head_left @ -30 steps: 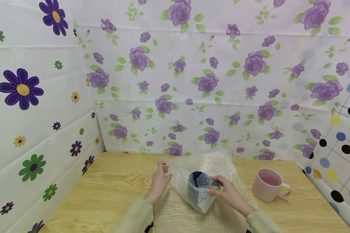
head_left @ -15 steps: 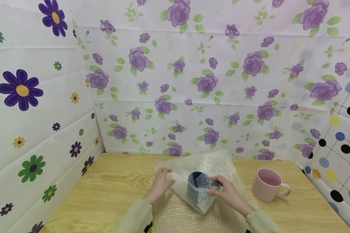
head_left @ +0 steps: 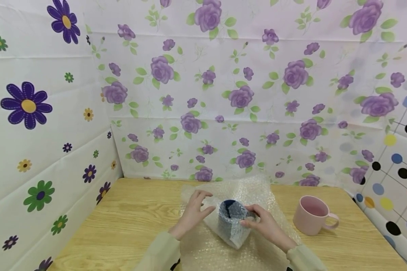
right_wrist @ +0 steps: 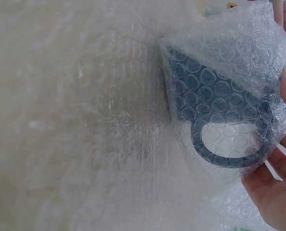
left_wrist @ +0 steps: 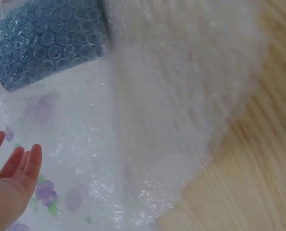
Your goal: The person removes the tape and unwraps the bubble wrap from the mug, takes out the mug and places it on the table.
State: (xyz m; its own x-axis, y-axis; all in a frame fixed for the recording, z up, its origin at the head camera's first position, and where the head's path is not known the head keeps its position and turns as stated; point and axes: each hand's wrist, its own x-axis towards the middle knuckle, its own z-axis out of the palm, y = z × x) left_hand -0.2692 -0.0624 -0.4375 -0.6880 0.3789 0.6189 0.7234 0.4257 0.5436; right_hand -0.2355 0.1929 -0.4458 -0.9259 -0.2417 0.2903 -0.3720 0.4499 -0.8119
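Note:
A dark blue mug (head_left: 225, 222) stands upright on a sheet of bubble wrap (head_left: 217, 256), with part of the sheet folded round it and tucked over its mouth. My right hand (head_left: 266, 225) pinches the wrapped mug at its handle side, thumb on the near side and fingers behind. In the right wrist view the mug's handle (right_wrist: 229, 162) shows through the bubbles. To the left of the mug is my left hand (head_left: 192, 213), its fingers spread and bent loosely, holding nothing. The left wrist view shows its fingers (left_wrist: 31, 166) apart from the wrapped mug (left_wrist: 49, 41).
A pink mug (head_left: 311, 215) stands to the right on the wooden table (head_left: 129, 218), its handle pointing right. Flowered cloth (head_left: 196, 94) hangs behind the table. Patterned sheets close off both sides.
My left hand has moved right, toward the wrapped mug, off the left part of the bubble wrap. My right hand and the mug have stayed in place.

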